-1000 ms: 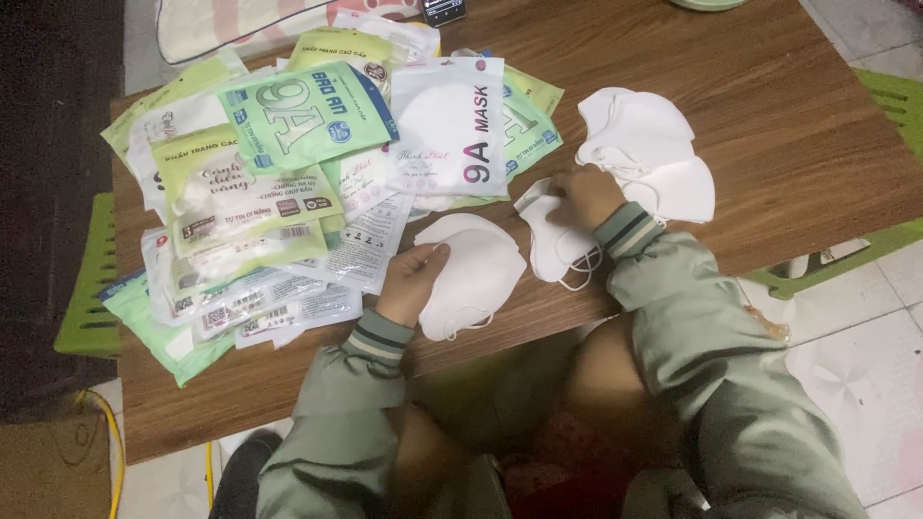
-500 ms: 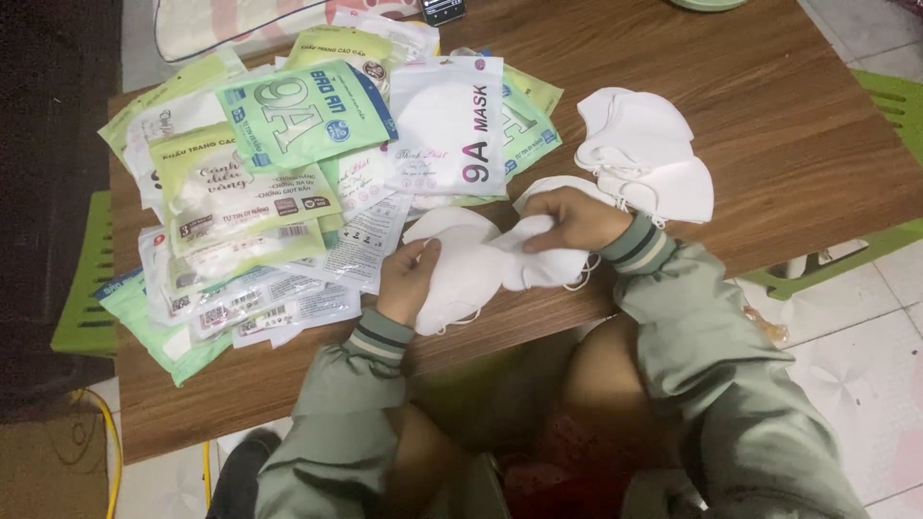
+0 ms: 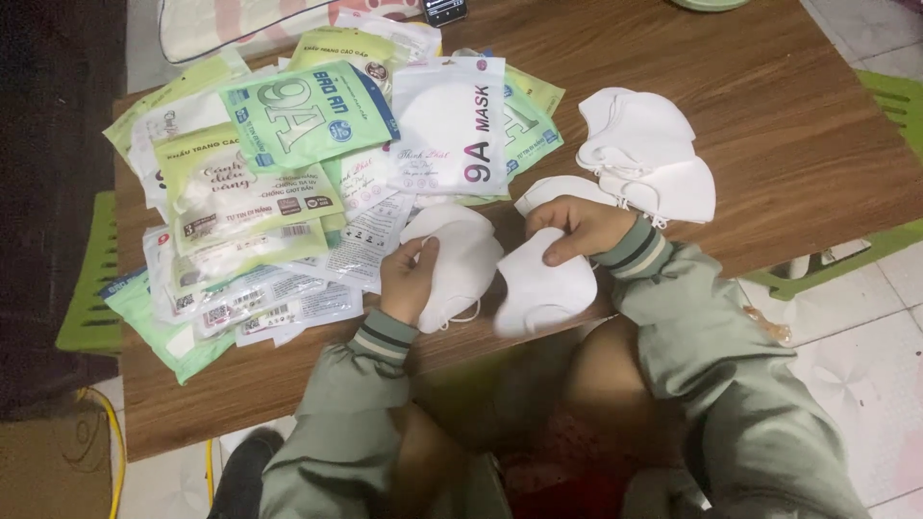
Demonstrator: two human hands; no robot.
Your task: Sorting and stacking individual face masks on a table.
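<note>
White face masks fill both hands at the near edge of the brown wooden tabletop (image 3: 827,144). The left hand (image 3: 409,279) has its grip closed around one cupped mask (image 3: 461,264); the right hand (image 3: 577,229) pinches a second mask (image 3: 543,284) between thumb and fingers, just beside the first. More loose masks (image 3: 649,163) lie stacked near the right hand, and sealed mask packets (image 3: 288,173) spread across the left side.

Wood-grain table (image 3: 788,144), brown, smooth with a faint sheen. Masks, one in the left hand (image 3: 409,279) and one in the right hand (image 3: 577,226): white matt non-woven cloth, soft. Packets (image 3: 298,115): glossy plastic film, green and clear. Sleeves (image 3: 711,336): matt woven cloth, ribbed knit cuffs.
</note>
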